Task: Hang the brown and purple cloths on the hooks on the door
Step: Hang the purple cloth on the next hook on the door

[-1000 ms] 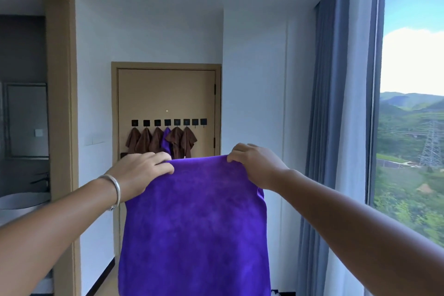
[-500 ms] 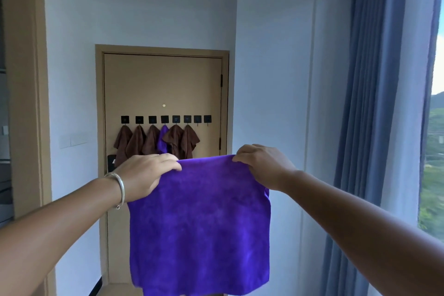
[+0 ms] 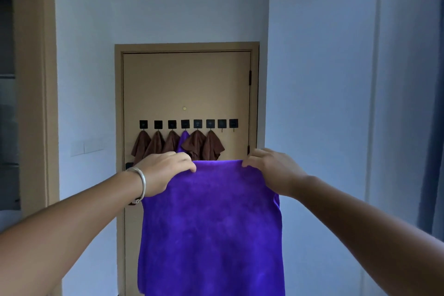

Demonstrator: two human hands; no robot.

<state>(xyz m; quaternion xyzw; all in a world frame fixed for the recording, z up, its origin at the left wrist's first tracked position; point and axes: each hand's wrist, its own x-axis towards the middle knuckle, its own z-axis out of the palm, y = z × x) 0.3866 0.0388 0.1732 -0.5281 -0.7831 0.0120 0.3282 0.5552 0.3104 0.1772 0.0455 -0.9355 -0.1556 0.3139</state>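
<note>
A large purple cloth hangs spread flat in front of me. My left hand pinches its top left corner and my right hand pinches its top right corner. Behind it stands a tan door with a row of black square hooks. Several brown cloths and one small purple cloth hang from the left hooks. The two hooks at the right end are bare. The held cloth hides the lower door.
White walls flank the door, with a switch plate on the left wall. A wooden door frame stands at the far left. Blue-grey curtains hang at the far right.
The view has turned left and drawn closer to the door; the window has left the frame. Both hands keep the same grip on the spread purple cloth.
</note>
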